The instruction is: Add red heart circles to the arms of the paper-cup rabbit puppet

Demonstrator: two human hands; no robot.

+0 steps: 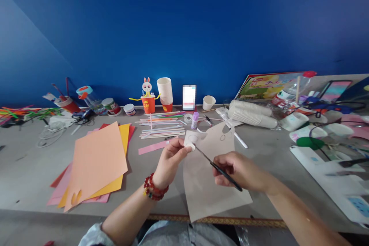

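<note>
Left hand (170,160): pinches a small paper piece (192,146), seemingly steadying it against the scissors.
Right hand (240,169): grips black scissors (227,177), tips towards ten o'clock, at the piece.
Large sheet (211,201): below the scissors, five o'clock from the piece.

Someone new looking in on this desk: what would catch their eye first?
Probably the rabbit face above a red cup against the blue wall. Next, the peach sheet topping the bright papers at left. Then, front and center, the left hand holding a small white piece and the right hand holding scissors.
</note>
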